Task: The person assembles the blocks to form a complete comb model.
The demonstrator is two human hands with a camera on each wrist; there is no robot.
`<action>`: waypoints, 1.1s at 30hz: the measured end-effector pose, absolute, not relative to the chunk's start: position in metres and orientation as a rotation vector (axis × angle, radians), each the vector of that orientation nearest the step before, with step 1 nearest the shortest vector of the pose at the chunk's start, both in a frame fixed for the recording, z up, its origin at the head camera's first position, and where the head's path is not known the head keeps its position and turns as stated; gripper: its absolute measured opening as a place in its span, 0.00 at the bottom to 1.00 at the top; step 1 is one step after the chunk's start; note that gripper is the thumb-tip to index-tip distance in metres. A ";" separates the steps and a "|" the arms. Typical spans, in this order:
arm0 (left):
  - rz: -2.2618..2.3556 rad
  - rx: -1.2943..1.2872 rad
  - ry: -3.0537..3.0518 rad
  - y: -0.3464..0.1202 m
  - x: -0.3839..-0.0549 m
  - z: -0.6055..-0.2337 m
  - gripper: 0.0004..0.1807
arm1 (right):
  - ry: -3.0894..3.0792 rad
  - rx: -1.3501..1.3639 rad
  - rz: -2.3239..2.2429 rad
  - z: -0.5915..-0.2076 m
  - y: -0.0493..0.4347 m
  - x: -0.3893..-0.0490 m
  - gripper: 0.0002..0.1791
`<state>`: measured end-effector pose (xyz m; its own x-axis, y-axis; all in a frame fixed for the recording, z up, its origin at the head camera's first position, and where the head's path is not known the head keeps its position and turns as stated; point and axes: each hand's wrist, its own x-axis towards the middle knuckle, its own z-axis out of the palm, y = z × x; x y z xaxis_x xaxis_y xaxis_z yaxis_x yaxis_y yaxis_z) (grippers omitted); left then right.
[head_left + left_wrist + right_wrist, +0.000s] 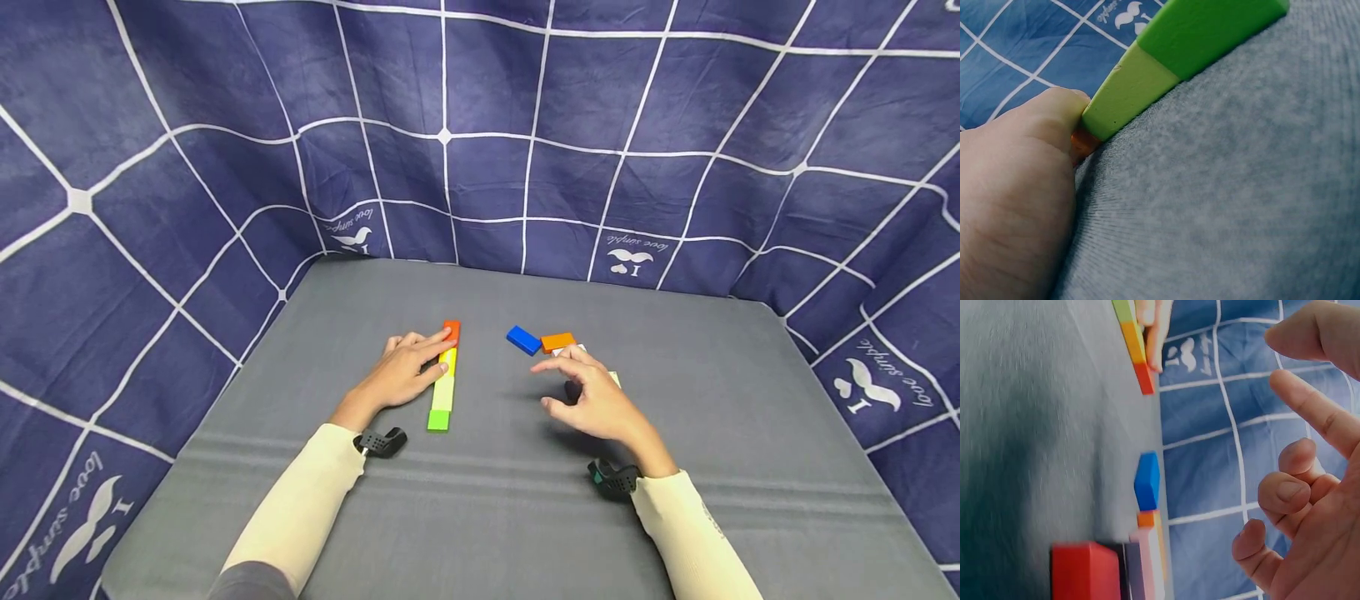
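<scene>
Along the left of the grey surface, your cream left sleeve (296,508) is reaching inward from the near edge, a black wrist device (382,442) sitting at its cuff. Your left hand (401,371) is lying unclenched with its fingers stretched out, fingertips and thumb touching a straight row of blocks left of the surface's middle. That row is running from a red-orange block (452,328) on the far-edge side, through a yellow block (447,358) and a lime block (443,394), to a green block (438,421) nearest the near edge.

Right of the row, a blue block (523,340) is lying slantwise toward the far edge, an orange block (558,342) resting just beside it. A whitish block (1149,562) is lying close to the orange one, and your right-wrist view is also showing a dark block (1135,575) and a red block (1085,575). Your right hand (596,402) is hovering over this group, grasping nothing, thumb and index finger standing apart, the other fingers loosely bent. Your right sleeve (693,533) is extending from the near edge.
</scene>
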<state>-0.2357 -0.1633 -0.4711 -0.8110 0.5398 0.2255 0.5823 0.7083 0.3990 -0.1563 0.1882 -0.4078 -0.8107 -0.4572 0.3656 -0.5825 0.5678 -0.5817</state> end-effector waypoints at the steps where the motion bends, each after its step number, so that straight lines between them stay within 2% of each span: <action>1: -0.704 -0.925 -2.819 -0.163 -0.236 -0.471 0.27 | -2.622 0.869 1.080 -0.407 0.192 -0.156 0.27; 15: -0.704 -0.915 -2.808 -0.162 -0.237 -0.477 0.28 | -2.565 0.652 1.104 -0.408 0.241 -0.163 0.27; 22: -0.708 -0.922 -2.808 -0.163 -0.237 -0.480 0.28 | -2.551 0.592 1.134 -0.392 0.245 -0.154 0.23; 33: -0.723 -0.943 -2.785 -0.164 -0.238 -0.476 0.27 | -2.507 0.541 1.126 -0.393 0.260 -0.157 0.22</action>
<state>-0.2382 -0.1638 -0.4761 -0.8004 0.5438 0.2525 0.5979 0.6932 0.4025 -0.1568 0.2603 -0.3929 -0.8702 -0.2017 0.4496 -0.4701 0.6134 -0.6346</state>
